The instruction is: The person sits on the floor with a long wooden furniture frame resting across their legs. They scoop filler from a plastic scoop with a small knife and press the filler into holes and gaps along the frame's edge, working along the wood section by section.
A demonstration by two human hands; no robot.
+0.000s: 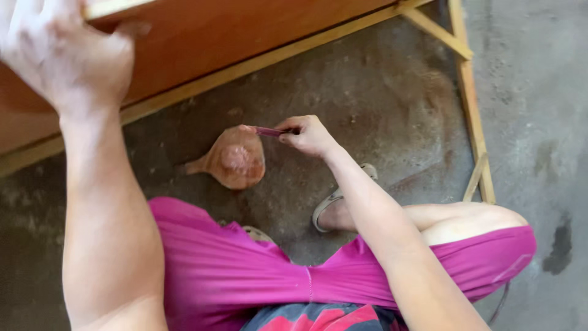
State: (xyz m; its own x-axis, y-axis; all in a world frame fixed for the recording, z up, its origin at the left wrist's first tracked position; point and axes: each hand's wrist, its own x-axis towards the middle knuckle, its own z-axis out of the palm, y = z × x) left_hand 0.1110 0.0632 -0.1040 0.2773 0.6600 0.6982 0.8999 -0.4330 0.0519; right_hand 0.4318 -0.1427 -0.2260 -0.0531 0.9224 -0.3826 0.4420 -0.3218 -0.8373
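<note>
Overhead, the right hand [309, 135] pinched a thin reddish stick [269, 130], its tip touching the rim of a round brown long-handled ladle [234, 160] lying on the grey concrete floor [380, 104] at centre. At eleven o'clock, the left hand [64, 52] gripped the edge of an orange-brown wooden panel [214, 30].

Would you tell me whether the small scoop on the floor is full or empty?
Not empty: the scoop holds a reddish-brown paste mound; the right hand rests a thin tool on its rim.
</note>
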